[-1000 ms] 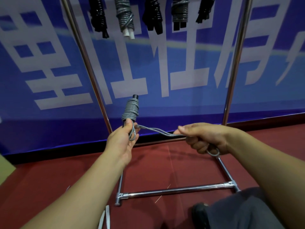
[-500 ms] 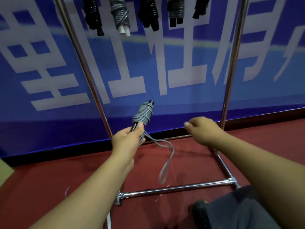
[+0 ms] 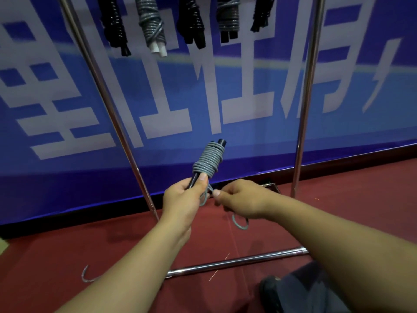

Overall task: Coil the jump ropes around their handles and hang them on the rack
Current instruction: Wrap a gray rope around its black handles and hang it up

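Left hand [image 3: 184, 201] grips black handles [image 3: 194, 180] just below grey rope [image 3: 208, 160] coil, thumb touching lowest wrap. Right hand [image 3: 240, 199] pinches rope's loose end beside it; loop hangs under fist.

Head view, forward-down, close over hands [image 3: 187, 199]

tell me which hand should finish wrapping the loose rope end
Right, probably. The right hand already pinches the loose rope end, while the left hand grips the black handles below the grey coil.
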`<state>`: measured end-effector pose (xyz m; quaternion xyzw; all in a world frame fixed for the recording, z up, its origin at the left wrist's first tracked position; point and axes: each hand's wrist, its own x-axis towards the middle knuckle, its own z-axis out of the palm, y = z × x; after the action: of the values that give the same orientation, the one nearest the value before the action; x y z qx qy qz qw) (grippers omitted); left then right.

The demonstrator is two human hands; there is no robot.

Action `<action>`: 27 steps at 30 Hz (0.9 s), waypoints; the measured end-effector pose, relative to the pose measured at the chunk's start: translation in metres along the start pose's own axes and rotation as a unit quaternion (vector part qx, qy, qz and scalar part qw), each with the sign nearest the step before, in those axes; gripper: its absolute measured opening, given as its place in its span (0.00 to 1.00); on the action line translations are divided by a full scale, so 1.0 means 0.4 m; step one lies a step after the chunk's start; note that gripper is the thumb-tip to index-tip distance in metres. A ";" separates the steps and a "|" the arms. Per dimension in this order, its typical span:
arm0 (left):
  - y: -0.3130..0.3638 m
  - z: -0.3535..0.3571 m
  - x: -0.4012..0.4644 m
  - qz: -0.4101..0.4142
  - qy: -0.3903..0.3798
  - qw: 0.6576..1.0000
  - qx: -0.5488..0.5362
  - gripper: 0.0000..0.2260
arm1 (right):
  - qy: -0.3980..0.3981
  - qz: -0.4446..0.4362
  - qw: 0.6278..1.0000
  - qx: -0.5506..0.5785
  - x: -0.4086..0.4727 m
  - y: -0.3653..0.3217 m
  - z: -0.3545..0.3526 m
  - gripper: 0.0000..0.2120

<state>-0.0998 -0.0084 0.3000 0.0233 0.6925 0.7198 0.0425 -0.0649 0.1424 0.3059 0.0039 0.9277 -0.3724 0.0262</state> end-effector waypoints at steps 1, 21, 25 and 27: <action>-0.001 -0.003 0.003 -0.003 0.000 1.000 -0.004 0.08 | -0.008 -0.004 1.000 -0.001 -0.003 0.000 -0.001 0.22; -0.020 -0.032 0.048 -0.047 0.038 0.998 0.015 0.09 | 0.013 0.018 0.992 -0.123 -0.012 0.006 -0.030 0.14; -0.018 -0.055 0.060 -0.087 0.017 0.995 0.042 0.13 | 0.056 -0.026 0.987 -0.147 -0.012 0.001 -0.028 0.14; -0.014 -0.063 0.060 -0.092 0.000 0.994 0.067 0.13 | 0.085 -0.052 0.983 -0.152 -0.015 -0.004 -0.030 0.14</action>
<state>-0.1260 -0.0309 0.2926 -0.0377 0.7382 0.6649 0.1069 -0.0595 0.1494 0.3160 -0.0167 0.9712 -0.2265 -0.0715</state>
